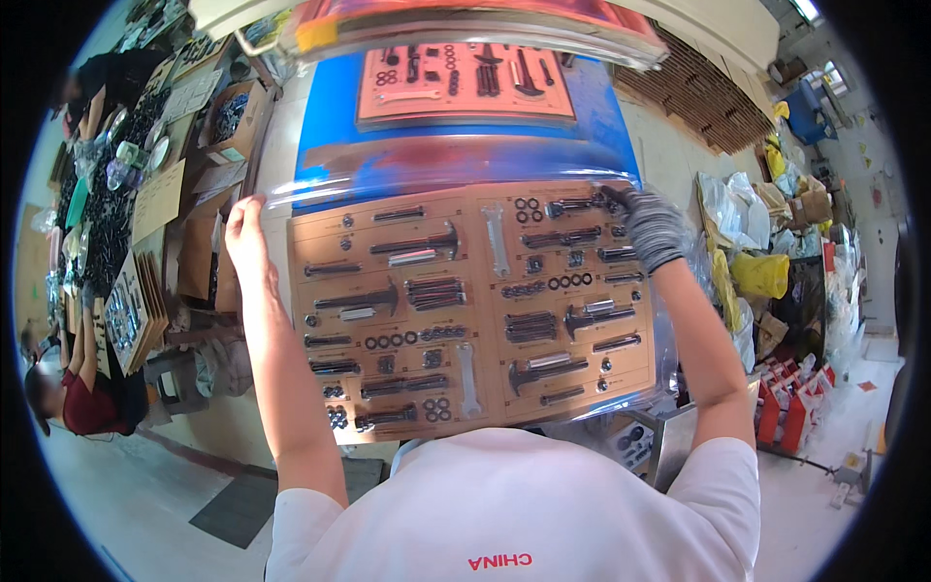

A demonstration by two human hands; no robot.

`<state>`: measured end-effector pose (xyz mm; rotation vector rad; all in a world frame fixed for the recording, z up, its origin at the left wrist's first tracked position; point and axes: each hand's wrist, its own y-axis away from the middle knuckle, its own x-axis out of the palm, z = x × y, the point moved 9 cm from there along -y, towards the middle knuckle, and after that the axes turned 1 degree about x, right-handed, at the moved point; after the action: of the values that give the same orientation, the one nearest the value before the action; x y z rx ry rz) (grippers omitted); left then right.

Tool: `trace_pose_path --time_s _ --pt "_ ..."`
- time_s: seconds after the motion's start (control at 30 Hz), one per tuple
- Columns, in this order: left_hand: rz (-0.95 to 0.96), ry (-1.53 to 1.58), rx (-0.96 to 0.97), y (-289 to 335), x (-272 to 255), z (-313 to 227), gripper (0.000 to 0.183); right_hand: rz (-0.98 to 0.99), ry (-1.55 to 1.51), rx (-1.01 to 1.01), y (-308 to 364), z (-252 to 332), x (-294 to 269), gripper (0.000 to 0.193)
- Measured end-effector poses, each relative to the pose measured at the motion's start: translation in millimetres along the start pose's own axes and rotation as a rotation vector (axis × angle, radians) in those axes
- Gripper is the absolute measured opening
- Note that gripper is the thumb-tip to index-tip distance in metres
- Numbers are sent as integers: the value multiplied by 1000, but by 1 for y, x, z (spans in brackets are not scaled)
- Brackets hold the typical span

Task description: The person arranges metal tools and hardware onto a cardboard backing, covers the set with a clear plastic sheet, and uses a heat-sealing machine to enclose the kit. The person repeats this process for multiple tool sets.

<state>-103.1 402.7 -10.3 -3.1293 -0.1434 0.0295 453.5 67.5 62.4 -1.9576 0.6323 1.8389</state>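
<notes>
Two brown cardboard panels (475, 320) lie side by side in front of me, carrying black bolts, rings, small hammer-shaped tools and silver open-end wrenches (468, 378). Clear plastic film (407, 184) is spread over them, shiny along its far edge. My bare left hand (250, 236) is closed on the film's far left corner, just outside the panels. At the far right corner, my right hand (652, 229), in a grey knit glove, has its fingers bent over the film beside the panel's edge. Part of the right fingers' grip is hidden by the glove.
Beyond the film, another loaded panel (465, 87) sits on a blue surface (330, 107) beneath a raised red-and-cream machine part (475, 29). Cluttered benches (145, 184) and two people (97, 398) are at left. Bags (756, 276) and red boxes (795, 407) stand at right.
</notes>
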Motion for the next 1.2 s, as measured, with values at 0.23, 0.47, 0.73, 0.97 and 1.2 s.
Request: trace_pose_path --time_s 0.23,0.47,0.73,0.97,1.2 --pt "-188 -883 -119 23 -15 78 67 6 -179 219 1 -131 29 32" --pt "-100 -1160 239 67 40 45 72 -62 -746 173 20 -157 96 45" --pt "593 -393 921 244 423 -76 27 -84 -845 262 30 -172 88 46" --pt "1243 -766 133 317 654 16 45 -9 -940 260 25 -175 82 46" --pt "1267 -594 104 316 678 20 24 194 -855 220 7 -167 61 36"
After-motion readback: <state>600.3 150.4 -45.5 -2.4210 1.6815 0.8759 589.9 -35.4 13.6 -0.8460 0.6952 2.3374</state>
